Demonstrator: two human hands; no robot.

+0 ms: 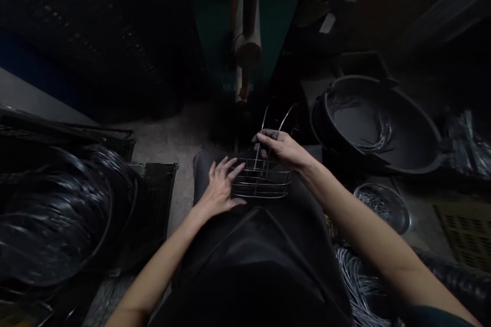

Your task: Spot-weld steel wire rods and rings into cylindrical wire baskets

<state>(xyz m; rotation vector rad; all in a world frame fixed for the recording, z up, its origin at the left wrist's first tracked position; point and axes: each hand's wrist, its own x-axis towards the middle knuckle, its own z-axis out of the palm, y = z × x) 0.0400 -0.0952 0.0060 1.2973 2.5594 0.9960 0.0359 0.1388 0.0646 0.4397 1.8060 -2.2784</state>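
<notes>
An oval wire basket point(263, 182) made of thin metal rods sits on my lap, over the dark apron point(245, 245). My left hand point(220, 186) is at the basket's left end with its fingers spread; whether it touches the wires is hard to tell. Above the basket, my right hand point(278, 145) pinches a bent wire point(264, 117) between thumb and fingers. A second curved wire end point(288, 115) rises beside that hand. Where these wires meet the basket is partly hidden by my fingers and the dim light.
A machine with a cylindrical arm point(247, 51) stands ahead. At right are a large dark tub point(406, 158) with bent wires, a metal bowl point(402, 214) of small parts, and a wire bundle point(356, 286). Large wire rings point(57, 219) lie at left by dark crates point(169, 199).
</notes>
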